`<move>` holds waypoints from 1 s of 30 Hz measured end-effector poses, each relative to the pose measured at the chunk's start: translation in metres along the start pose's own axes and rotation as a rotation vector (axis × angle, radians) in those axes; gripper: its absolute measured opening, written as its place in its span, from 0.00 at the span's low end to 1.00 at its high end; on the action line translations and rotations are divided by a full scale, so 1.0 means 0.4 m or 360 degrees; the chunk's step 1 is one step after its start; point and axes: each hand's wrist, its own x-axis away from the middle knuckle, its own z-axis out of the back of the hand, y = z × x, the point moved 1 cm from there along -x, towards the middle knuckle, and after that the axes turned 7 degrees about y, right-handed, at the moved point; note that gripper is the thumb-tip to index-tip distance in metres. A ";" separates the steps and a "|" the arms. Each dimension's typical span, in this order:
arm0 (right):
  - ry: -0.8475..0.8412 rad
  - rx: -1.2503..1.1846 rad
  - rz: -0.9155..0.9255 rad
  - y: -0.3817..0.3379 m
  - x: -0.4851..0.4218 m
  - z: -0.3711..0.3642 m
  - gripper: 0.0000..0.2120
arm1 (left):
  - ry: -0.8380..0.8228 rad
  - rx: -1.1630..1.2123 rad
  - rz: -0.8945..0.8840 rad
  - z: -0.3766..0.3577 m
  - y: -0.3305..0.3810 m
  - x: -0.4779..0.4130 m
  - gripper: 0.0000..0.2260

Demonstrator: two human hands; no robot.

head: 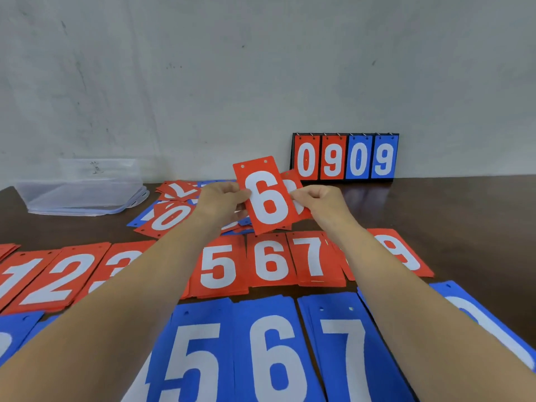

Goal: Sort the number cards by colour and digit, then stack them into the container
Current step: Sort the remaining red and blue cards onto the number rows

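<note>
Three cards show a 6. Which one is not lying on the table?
The red 6 that the left hand holds up, tilted. The other red 6 and the blue 6 lie flat in rows.

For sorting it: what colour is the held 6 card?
The held 6 card is red, digit white; head view.

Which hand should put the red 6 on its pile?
Left, probably: the left hand pinches the red 6 card, near the red 6 pile; the right hand holds another red card.
</note>
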 end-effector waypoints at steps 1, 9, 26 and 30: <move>0.0043 0.0017 0.0005 0.004 0.000 0.021 0.04 | -0.0017 0.0007 0.0004 -0.002 0.003 0.003 0.04; 0.0379 0.0217 -0.0262 0.046 0.043 0.181 0.21 | 0.0001 -0.0278 0.0179 0.018 -0.039 0.002 0.12; 0.0445 0.0870 -0.0356 0.195 0.063 0.240 0.24 | -0.0076 -0.1347 -0.0088 -0.027 -0.107 0.031 0.09; 0.0355 0.1322 -0.0265 0.194 0.070 0.228 0.26 | -0.0097 -0.1683 -0.0249 -0.036 -0.121 0.032 0.12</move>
